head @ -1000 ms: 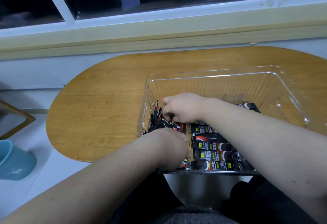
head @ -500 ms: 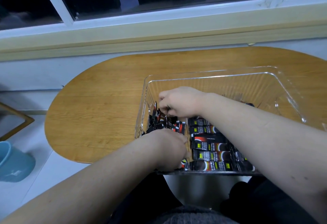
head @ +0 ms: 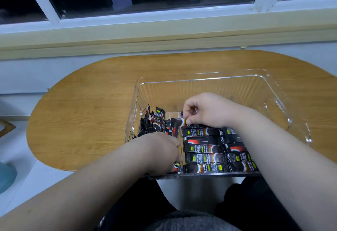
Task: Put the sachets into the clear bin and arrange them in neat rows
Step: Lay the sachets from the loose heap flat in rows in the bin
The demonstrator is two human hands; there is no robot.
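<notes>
— Where are the sachets (head: 204,155) sitting?
— Inside the clear bin (head: 200,78), lying in rows by its near wall, with a loose heap (head: 155,123) leaning on its left wall. The right hand (head: 207,110) is pinching 1 sachet (head: 177,122) mid-bin.
— The left hand (head: 158,151)?
— Reaching into its near-left corner; the grip is hidden, so I cannot tell. Its wrist is risking knocking the rows crooked.

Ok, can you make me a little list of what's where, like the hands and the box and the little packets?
Bin: clear bin sitting on the wooden table
Tidy packets: neat rows lying flat in the near right part of the bin
Messy packets: loose pile jumbled against the bin's left wall
Right hand: right hand pinches one sachet by its end
Left hand: left hand reaches into the near left corner; its grip is hidden
</notes>
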